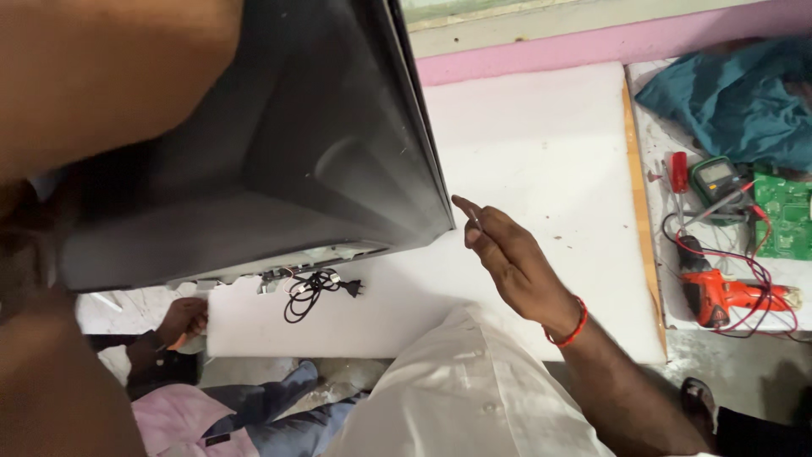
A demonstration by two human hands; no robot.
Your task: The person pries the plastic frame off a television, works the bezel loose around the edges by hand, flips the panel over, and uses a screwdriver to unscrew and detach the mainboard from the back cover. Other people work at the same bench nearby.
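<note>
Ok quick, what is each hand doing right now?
Left hand: only the forearm shows, up against the black TV; the hand is out of view.
Right hand: open, fingers loosely curled, holding nothing, above the white foam sheet.

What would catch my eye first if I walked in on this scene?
Most likely the big dark television back panel, tilted up over the left of the white foam pad, its black power cord dangling from the lower edge. The right hand, with a red thread at the wrist, hangs open just right of the panel. On the far right lie a red cordless drill, a multimeter and a green circuit board.
</note>
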